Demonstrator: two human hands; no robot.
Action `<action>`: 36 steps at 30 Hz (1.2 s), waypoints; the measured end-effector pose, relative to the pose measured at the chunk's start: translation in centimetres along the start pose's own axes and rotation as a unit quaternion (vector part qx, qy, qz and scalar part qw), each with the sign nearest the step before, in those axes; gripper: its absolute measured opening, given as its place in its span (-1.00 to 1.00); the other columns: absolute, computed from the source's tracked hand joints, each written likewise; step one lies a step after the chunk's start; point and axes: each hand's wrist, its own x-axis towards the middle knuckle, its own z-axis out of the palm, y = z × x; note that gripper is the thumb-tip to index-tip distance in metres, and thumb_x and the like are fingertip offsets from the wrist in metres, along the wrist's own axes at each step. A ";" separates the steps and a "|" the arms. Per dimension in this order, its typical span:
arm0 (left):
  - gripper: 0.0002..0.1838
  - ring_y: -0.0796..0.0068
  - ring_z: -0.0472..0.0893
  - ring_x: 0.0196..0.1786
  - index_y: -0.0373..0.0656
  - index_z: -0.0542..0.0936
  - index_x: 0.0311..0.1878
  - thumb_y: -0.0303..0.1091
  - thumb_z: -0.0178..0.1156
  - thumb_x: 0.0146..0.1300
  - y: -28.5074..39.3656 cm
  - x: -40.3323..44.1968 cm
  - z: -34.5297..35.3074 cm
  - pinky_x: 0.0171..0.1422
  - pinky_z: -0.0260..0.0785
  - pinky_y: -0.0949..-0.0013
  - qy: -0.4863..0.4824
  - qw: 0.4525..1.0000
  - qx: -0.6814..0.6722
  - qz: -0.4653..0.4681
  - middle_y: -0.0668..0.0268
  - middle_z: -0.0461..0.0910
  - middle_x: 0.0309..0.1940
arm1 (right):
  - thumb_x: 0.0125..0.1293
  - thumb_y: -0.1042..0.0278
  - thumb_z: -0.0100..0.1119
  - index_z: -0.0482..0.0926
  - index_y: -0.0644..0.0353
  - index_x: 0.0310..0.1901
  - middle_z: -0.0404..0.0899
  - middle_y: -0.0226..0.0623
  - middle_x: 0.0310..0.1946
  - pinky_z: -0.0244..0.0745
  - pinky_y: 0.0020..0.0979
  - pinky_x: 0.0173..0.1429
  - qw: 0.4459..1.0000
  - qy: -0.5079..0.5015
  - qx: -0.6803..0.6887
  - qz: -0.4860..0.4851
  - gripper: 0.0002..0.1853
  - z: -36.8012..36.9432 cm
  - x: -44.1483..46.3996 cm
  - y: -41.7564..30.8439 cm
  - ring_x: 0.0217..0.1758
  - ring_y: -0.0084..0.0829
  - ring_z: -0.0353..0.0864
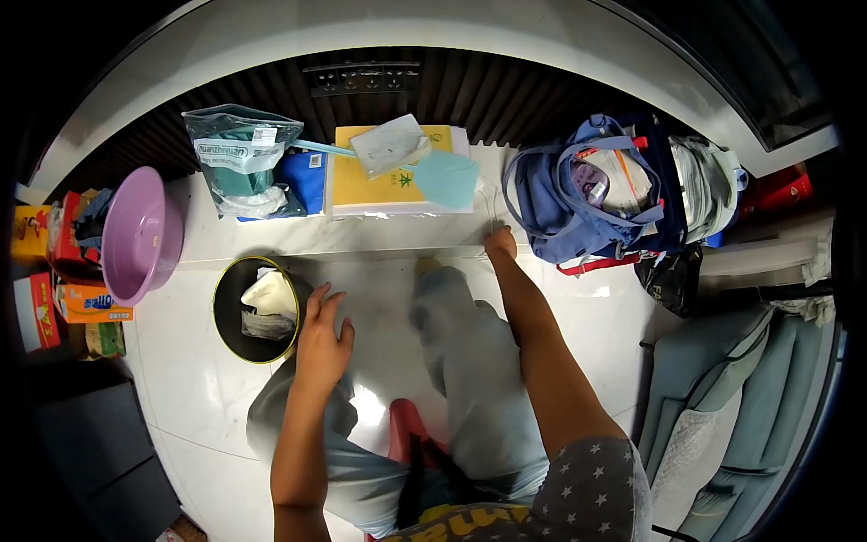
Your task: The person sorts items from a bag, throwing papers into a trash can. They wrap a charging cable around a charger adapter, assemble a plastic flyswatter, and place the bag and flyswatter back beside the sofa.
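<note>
Head view: my left hand (322, 339) hangs over the near right side of a round black bin (231, 303) with a yellow rim, its fingers loosely spread; whether they touch the rim I cannot tell. The bin stands on the white floor (176, 352), left of my legs, holding a white crumpled piece (271, 292) and, nearer, a greyish one (268, 325).

My right hand (499, 242) reaches to the front edge of the low marble ledge (370, 233), fingers curled. Thin strands (492, 208) show just beyond it; I cannot tell if I am pinching them. Right of that hand sits a blue backpack (564, 212); left, along the ledge, lie a yellow book (359, 188) and a clear zip bag (237, 154).
</note>
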 end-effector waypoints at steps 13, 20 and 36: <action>-0.60 0.21 0.54 -0.08 -0.18 0.42 0.01 -0.60 0.07 0.04 -0.5 -1.3 0.8 0.01 0.39 0.30 -0.003 0.997 -0.067 -0.023 0.11 0.32 0.15 | 0.10 0.39 0.12 0.43 0.29 -0.38 0.48 -0.25 -0.64 0.37 -0.45 -0.42 0.895 0.181 0.331 -0.238 -0.85 -5.5 -0.2 -1.6 -0.55 -0.45 0.49; -0.64 0.32 0.54 -0.05 -0.17 0.42 0.05 -0.50 0.07 0.14 -2.4 -2.0 0.7 0.00 0.39 0.33 -0.034 0.965 -0.247 -0.083 0.13 0.44 0.04 | 0.21 0.55 -0.02 0.41 0.25 -0.20 0.50 -0.29 -0.53 0.36 -0.48 -0.43 0.804 0.031 0.397 -0.442 -0.88 -18.2 -13.6 -12.2 -0.51 -0.53 0.50; -0.72 0.20 0.51 0.06 -0.24 0.38 -0.03 -0.24 0.00 0.32 -8.3 0.0 -4.4 0.17 0.38 0.23 0.213 0.433 -0.850 -0.211 0.10 0.53 -0.09 | 0.39 0.26 -0.16 0.41 0.17 -0.12 0.40 -0.42 -0.67 0.07 -0.65 -0.58 0.725 -0.434 0.410 -0.343 -0.79 -13.2 -37.0 -17.9 -0.66 -0.70 0.25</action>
